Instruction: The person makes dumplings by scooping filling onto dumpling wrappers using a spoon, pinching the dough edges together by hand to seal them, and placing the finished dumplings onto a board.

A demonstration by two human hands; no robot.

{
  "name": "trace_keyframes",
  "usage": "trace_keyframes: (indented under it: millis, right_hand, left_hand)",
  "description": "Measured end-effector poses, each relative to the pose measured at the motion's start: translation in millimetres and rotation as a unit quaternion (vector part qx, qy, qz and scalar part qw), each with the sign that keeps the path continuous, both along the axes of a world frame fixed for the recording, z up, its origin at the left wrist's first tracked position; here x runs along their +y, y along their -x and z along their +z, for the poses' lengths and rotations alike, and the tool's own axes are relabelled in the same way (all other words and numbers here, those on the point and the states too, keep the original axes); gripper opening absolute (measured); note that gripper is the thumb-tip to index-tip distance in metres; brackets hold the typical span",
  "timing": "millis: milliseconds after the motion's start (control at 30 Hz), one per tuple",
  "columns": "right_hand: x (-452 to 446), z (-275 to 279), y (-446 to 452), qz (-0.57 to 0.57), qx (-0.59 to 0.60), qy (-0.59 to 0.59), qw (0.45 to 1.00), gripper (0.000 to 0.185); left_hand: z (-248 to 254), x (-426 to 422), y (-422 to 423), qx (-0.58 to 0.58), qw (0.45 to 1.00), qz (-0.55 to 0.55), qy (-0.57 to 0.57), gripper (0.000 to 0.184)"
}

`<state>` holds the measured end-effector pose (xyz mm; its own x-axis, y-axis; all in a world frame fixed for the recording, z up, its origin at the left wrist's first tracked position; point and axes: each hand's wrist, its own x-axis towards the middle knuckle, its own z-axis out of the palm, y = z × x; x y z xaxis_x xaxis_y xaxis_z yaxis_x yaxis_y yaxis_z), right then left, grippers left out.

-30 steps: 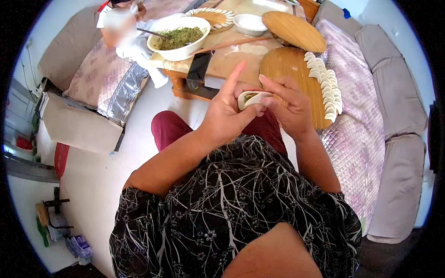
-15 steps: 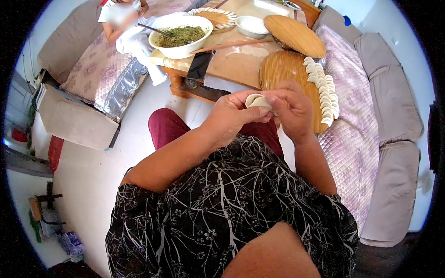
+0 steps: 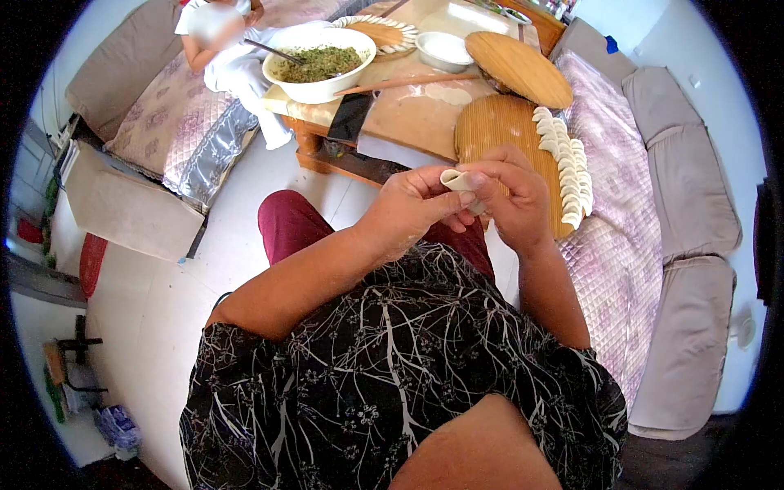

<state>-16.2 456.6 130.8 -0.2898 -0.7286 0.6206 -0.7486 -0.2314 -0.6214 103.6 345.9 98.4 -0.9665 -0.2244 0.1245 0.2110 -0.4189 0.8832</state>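
Observation:
Between both hands, above my lap, is a pale dumpling (image 3: 455, 180), its wrapper folded over with one end still gaping. My left hand (image 3: 418, 200) pinches it from the left, thumb along its near side. From the other side my right hand (image 3: 513, 192) presses the edge between thumb and fingers, which hide part of the dough. Just beyond my right hand lies a round wooden board (image 3: 498, 126) with overlapping rows of finished dumplings (image 3: 569, 167) along its right side. A large white bowl (image 3: 331, 88) of green chopped filling (image 3: 320, 64) stands farther left, a dark-handled utensil in it.
On the table (image 3: 408, 114) are a rolling pin (image 3: 408, 83), a white basin (image 3: 443, 51), a second wooden board (image 3: 518, 67) and a dumpling-ringed tray (image 3: 376, 33). A dark phone-like slab (image 3: 351, 117) lies at its edge. A person in white (image 3: 237, 73) sits at the back left.
The wrapper's round opening has narrowed to a folded slit as my fingers press it. My left fingers show more beneath it. The view has shifted slightly.

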Motion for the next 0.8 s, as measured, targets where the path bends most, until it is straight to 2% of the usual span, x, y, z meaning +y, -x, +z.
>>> trace_keyframes:
  millis: [133, 200, 333, 433, 533, 600, 700, 800]
  right_hand:
    - [1.6, 5.2, 0.3, 0.012, 0.038, -0.001, 0.999, 0.008]
    - [3.3, 10.4, -1.0, 0.022, 0.031, -0.064, 0.997, 0.011]
    - [0.0, 8.2, -1.9, 0.02, 0.029, -0.055, 0.998, 0.01]
    - [-4.1, 4.8, -2.8, 0.022, -0.016, -0.009, 1.0, 0.008]
    - [-5.3, 9.5, -8.0, -0.001, -0.013, 0.006, 1.0, 0.007]
    - [-7.3, 6.8, -2.8, 0.053, 0.012, -0.02, 0.998, 0.007]
    - [-7.8, 5.2, -3.6, 0.023, 0.021, -0.057, 0.998, 0.01]
    - [-11.7, -0.3, -1.5, 0.024, 0.021, -0.039, 0.999, 0.011]
  left_hand:
    - [-3.9, 0.0, 1.0, 0.01, 0.999, 0.011, 0.046, 0.016]
    - [-1.2, 0.3, -0.7, 0.001, 0.998, 0.007, 0.058, 0.016]
    - [-1.9, -0.9, -0.8, -0.009, 0.998, -0.004, 0.067, 0.016]
    - [3.8, -4.3, -3.0, -0.039, 0.994, -0.001, 0.104, 0.016]
    - [3.4, -2.9, -5.0, -0.044, 0.994, 0.008, 0.095, 0.016]
    - [1.9, -0.4, -4.7, -0.046, 0.994, 0.013, 0.1, 0.015]
    - [-2.2, -3.7, -4.1, -0.045, 0.993, 0.01, 0.109, 0.014]
    - [-3.6, -4.6, -3.3, -0.049, 0.994, 0.026, 0.094, 0.014]
